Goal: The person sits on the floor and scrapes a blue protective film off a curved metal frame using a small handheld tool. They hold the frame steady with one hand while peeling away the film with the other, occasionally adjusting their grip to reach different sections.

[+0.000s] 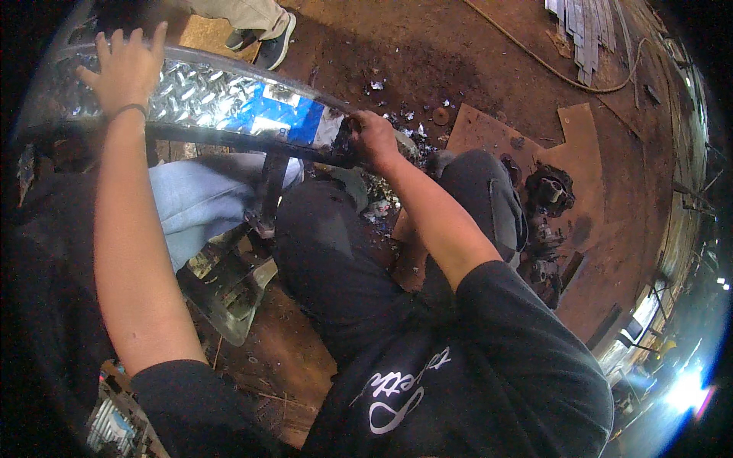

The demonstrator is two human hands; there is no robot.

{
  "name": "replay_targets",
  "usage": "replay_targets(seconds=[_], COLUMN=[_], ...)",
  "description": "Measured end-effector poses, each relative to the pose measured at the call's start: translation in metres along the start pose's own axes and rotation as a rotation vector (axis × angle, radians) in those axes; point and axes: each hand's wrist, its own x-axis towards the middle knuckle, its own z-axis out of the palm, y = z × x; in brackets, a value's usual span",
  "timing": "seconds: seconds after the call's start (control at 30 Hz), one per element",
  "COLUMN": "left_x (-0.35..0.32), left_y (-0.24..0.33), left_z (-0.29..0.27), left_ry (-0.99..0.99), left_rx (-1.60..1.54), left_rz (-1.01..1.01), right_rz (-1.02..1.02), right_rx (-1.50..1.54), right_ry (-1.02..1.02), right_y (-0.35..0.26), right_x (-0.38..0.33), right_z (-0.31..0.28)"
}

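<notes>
A long, curved metal piece (200, 95) with a shiny diamond-plate face and a dark frame stretches across the upper left. Spread fingers and a flat palm: my left hand (128, 75) rests on its left part, open. A blue-and-white patch (286, 114), like a label or film, covers the plate near the right end. Round that dark, dirty right end, my right hand (372, 141) is closed, with its fingertips partly hidden. Below the piece, a dark metal upright (272, 183) stands close to my legs.
Another person's shoe (276, 42) stands beyond the piece, and light-blue jeans (206, 195) show beneath it. Greasy metal parts (550, 189) lie on cardboard (496, 133) to the right. A hose (527, 57) and metal strips (584, 34) lie farther off. Bright light glares at lower right.
</notes>
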Motion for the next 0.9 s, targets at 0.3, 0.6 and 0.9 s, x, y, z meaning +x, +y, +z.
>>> replay_targets(seconds=[0.3,0.6,0.9], left_x=[0.0,0.002,0.004], left_y=[-0.003,-0.001,0.004], left_z=[0.008,0.011,0.009], left_ry=[-0.006,0.029,0.0], left_rx=[-0.007,-0.02,-0.015], left_rz=[-0.025,-0.016,-0.016], right_rz=[0.421,0.297,0.393], right_rx=[0.169,0.124,0.19], right_ry=[0.126,-0.04,0.009], right_y=[-0.016,-0.028,-0.041], right_x=[0.013,-0.006,0.0], right_z=[-0.002,0.0,-0.004])
